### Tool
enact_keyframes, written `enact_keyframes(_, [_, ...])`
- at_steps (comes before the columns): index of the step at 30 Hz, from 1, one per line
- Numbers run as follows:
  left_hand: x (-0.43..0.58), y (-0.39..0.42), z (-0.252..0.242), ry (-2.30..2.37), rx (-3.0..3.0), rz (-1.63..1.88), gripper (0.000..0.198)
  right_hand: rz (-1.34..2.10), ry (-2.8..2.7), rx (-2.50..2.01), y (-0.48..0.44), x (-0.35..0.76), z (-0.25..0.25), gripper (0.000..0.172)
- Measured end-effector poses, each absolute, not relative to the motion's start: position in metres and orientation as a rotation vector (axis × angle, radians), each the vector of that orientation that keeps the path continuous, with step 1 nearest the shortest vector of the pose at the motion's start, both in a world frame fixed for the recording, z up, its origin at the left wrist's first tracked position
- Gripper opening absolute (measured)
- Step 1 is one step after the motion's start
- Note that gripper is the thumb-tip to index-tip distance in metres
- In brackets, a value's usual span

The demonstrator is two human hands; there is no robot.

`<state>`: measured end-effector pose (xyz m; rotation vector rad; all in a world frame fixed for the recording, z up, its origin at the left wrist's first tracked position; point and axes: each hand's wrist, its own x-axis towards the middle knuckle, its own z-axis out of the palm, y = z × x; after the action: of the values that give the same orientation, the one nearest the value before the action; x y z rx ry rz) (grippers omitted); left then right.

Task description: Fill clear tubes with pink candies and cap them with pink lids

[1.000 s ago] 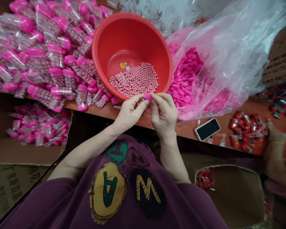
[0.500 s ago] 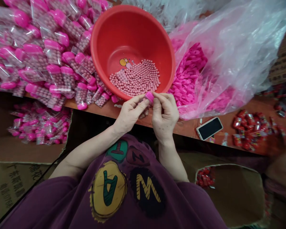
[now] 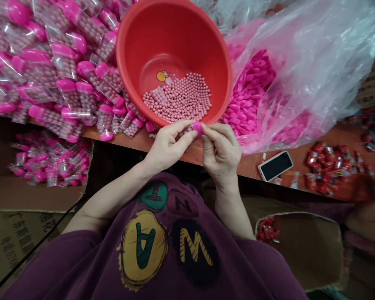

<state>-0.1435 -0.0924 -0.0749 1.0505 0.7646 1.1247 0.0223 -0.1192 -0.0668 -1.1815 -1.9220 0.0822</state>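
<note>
My left hand [image 3: 168, 143] and my right hand [image 3: 220, 148] meet at the near rim of a red basin [image 3: 150, 37]. Together they pinch a small clear tube with a pink cap [image 3: 196, 128]; the left fingers wrap the tube, the right fingertips press on the cap. Inside the basin lies a heap of small pink candy balls [image 3: 181, 98]. Just to the right, an open clear plastic bag [image 3: 300, 62] holds loose pink caps [image 3: 250, 98].
Several filled, pink-capped tubes [image 3: 50, 71] are piled left of the basin, more in a cardboard box [image 3: 46, 162] below the table edge. A phone [image 3: 275, 165] and red wrapped sweets [image 3: 328, 166] lie at right. Another person's blurred arm [image 3: 368, 212] shows at far right.
Both hands have stayed together on the capped tube, turning it slightly. The view shifted a little, and the other person's arm at right moved.
</note>
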Motion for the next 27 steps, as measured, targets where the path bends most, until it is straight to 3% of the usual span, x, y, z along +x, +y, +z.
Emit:
enact_keyframes(6, [-0.146,-0.088,-0.069,0.736,1.134,1.02,0.03,0.255,-1.863,-1.238,-0.12,0.033,-0.064,0.029])
enact_keyframes(11, [-0.147,-0.091,-0.07,0.654,0.974,0.829,0.037,0.615,-1.422,-1.345,-0.1,0.025,-0.065,0.068])
enact_keyframes(14, [-0.146,-0.094,-0.072,0.664,0.968,0.721,0.04,1.01,-1.215,-1.295,-0.083,0.011,-0.065,0.081])
enact_keyframes(17, [-0.144,-0.097,-0.073,0.709,0.992,0.7,0.038,1.302,-1.065,-1.229,-0.075,-0.002,-0.066,0.081])
enact_keyframes(21, [-0.146,-0.102,-0.062,0.763,1.194,0.703,0.021,1.496,-1.043,-1.142,-0.084,-0.008,-0.059,0.076])
enact_keyframes(27, [-0.151,-0.108,-0.043,0.776,1.589,0.773,0.011,1.576,-1.214,-1.05,-0.104,-0.01,-0.038,0.074])
